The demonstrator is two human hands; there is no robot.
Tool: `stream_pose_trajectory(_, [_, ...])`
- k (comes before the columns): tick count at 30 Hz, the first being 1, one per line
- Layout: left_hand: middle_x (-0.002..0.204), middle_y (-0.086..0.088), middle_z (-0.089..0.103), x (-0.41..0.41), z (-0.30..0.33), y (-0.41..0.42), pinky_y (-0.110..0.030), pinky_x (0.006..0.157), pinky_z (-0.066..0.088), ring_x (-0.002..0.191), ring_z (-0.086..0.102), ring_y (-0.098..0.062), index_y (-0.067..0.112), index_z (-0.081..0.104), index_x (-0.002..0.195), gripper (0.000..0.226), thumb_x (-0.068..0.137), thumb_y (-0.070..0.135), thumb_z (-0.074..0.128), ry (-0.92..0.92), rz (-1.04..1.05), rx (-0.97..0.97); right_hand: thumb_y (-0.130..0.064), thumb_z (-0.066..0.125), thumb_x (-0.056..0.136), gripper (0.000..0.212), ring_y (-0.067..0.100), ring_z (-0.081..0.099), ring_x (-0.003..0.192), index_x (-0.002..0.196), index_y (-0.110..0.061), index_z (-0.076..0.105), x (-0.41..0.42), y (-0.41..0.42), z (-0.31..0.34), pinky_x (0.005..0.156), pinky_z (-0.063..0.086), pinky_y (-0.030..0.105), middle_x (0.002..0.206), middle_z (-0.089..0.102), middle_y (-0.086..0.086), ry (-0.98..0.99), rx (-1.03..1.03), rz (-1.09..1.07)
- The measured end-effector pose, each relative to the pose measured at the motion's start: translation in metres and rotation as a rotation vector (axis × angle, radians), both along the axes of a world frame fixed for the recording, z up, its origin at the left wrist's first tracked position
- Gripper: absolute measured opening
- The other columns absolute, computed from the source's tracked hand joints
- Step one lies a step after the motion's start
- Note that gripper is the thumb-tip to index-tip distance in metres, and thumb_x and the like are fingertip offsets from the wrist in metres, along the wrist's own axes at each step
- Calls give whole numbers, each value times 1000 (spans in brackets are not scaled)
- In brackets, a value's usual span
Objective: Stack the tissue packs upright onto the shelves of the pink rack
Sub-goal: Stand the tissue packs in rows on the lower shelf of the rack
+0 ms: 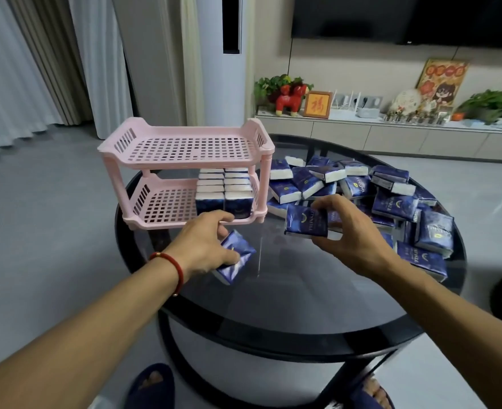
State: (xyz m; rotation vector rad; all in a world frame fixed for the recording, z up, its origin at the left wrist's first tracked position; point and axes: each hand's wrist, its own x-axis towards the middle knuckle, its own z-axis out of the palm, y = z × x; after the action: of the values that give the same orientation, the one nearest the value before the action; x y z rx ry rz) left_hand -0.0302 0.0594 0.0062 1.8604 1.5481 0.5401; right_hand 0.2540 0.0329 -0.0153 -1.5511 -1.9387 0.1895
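Tissue packs are in both hands, and the rack [184, 149] stands up and to the left of them, at the far left of the round dark glass surface [288, 290]. The left hand [205, 246] grips one pack [236, 256] between thumb and fingers; that pack lies tilted, its long axis running from near left to far right, low over the glass and just in front of the rack's lower shelf [167, 206]. The right hand [353, 231] pinches a second pack [306, 222], held with its broad face toward the camera and its long axis roughly level, over the near edge of the loose pile [391, 196].

The left hand is the nearer to the rack, nearly at the lower shelf's front rim. On that shelf two rows of packs [224, 187] already stand upright, filling its right part; the left part shows bare grid, and the top shelf holds nothing. So the open room for the next pack lies left of the standing rows, and the left hand's pack would, I judge, have to be turned upright before it goes in.

The pile of blue packs covers the right and far side of the surface, lying every which way. Beyond are a pale floor, grey curtains at left, a tall white unit [214, 54], a low cabinet [391, 134] with ornaments and plants, and a dark screen [406, 19] on the wall. Slippered feet show below the surface.
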Motion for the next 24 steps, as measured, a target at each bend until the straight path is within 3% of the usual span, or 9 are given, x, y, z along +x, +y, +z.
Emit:
stream_pose_trajectory(2, [103, 2, 71, 0, -2, 1, -38, 88, 62, 89, 73, -18, 18, 64, 129, 77, 57, 18, 91, -156, 29, -23, -7, 82, 81, 63, -3, 53, 116, 133, -27, 52, -7, -6, 10, 89, 49, 7, 126, 53, -16, 105, -66, 70])
stream_pose_trajectory(5, [84, 2, 77, 2, 1, 0, -22, 74, 62, 73, 73, -6, 7, 71, 114, 48, 70, -3, 88, -342, 46, -98, 0, 79, 82, 65, -14, 50, 120, 136, -27, 55, -20, -12, 22, 92, 44, 3, 128, 48, -25, 185, -135, 206])
stream_pose_trajectory(7, [88, -5, 78, 2, 2, -1, -20, 71, 60, 74, 73, -8, 5, 71, 114, 45, 74, -8, 85, -433, 66, -145, -1, 79, 82, 63, -7, 54, 120, 137, -24, 58, -33, -15, 24, 95, 45, 6, 129, 49, -19, 171, -140, 262])
stream_pose_trajectory(10, [107, -18, 76, 2, 3, -1, -30, 80, 61, 90, 74, -20, 0, 67, 120, 48, 77, -16, 77, -590, 106, -216, -2, 80, 80, 64, 3, 55, 120, 136, -23, 57, -48, -16, 21, 99, 47, 12, 130, 49, -11, 126, -95, 288])
stream_pose_trajectory(16, [116, -20, 74, -2, 11, 1, -33, 79, 60, 93, 72, -24, 6, 68, 120, 39, 87, -16, 62, -801, 164, -343, 1, 77, 78, 65, 5, 54, 119, 130, -30, 55, -59, -13, 21, 94, 52, 16, 130, 50, -12, 68, -75, 287])
stream_pose_trajectory(20, [114, -22, 74, -8, 12, -2, -30, 61, 64, 81, 73, -21, 4, 65, 122, 41, 88, -19, 60, -854, 175, -360, -16, 84, 78, 57, 11, 60, 105, 121, -26, 47, -62, -12, 18, 81, 58, 27, 117, 55, -15, 123, -136, 201])
stream_pose_trajectory(22, [107, -19, 74, -10, 12, -3, -26, 53, 59, 73, 73, -17, 5, 66, 115, 36, 88, -19, 60, -857, 179, -354, -30, 86, 77, 59, 7, 62, 98, 118, -26, 45, -67, -12, 17, 77, 58, 27, 110, 57, -16, 185, -190, 131])
stream_pose_trajectory(24, [105, -15, 74, -12, 10, -2, -27, 55, 59, 75, 74, -17, 9, 66, 108, 32, 88, -17, 63, -848, 192, -334, -40, 86, 76, 67, 4, 62, 94, 124, -27, 42, -75, -13, 16, 75, 57, 23, 107, 56, -18, 212, -228, 112])
